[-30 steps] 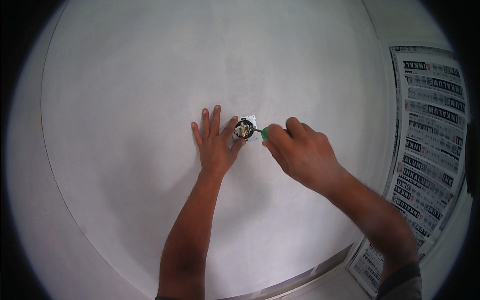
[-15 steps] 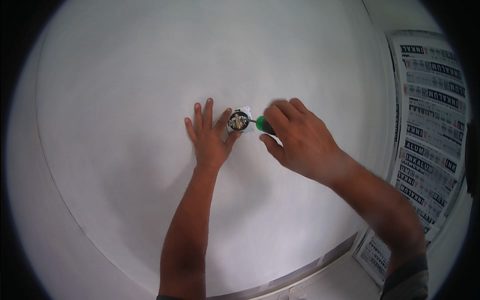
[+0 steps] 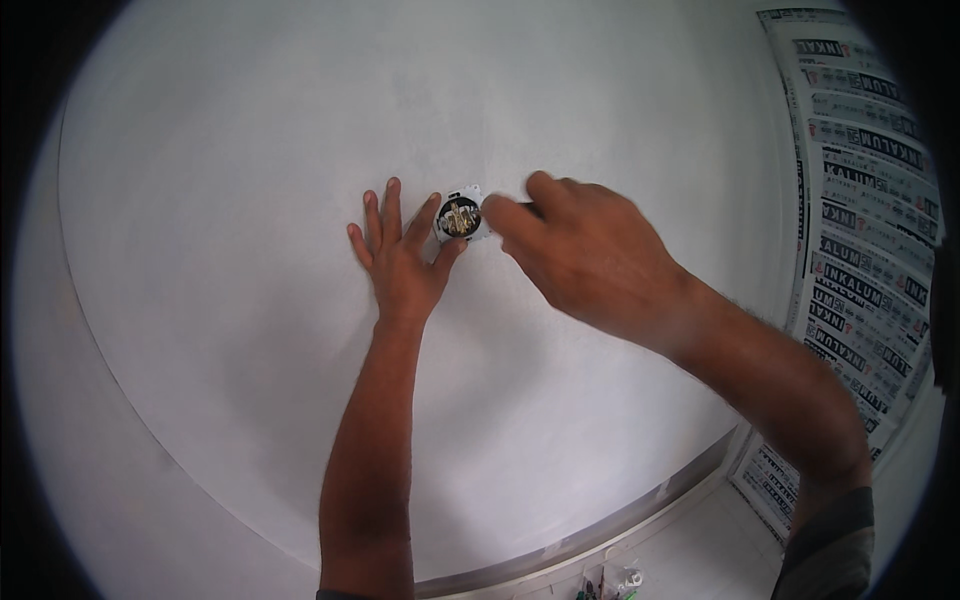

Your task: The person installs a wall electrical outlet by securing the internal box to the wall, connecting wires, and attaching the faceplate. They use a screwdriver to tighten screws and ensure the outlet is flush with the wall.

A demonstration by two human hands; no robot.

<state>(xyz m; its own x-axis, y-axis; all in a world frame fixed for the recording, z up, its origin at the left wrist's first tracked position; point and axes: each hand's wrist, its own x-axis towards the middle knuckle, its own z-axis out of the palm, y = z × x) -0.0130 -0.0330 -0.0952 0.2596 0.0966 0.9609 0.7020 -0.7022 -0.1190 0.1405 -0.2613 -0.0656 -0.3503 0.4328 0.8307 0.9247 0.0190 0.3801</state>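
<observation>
A wall socket insert (image 3: 461, 216), with a round dark centre, brass-coloured metal parts and a pale square mounting plate, sits at the white wall (image 3: 300, 130). My left hand (image 3: 405, 285) brackets it from the left, index finger at its upper edge and thumb at its lower edge. The other three fingers are spread over the wall. From the right, my right hand (image 3: 600, 255) is closed around a screwdriver (image 3: 536, 211). Only a dark bit of its handle shows; the fingers hide the rest. Its tip, by the insert's right side, cannot be made out.
Printed protective film covers a tall framed panel (image 3: 858, 220) on the right. Along the wall's foot runs a skirting strip (image 3: 560, 560). On the pale floor lie several small items (image 3: 610, 582), among them a clear bag and something green.
My right hand has turned and its fingers have come nearer the insert, covering the screwdriver's green handle and shaft. My left hand keeps its place on the insert. The view has shifted slightly.
</observation>
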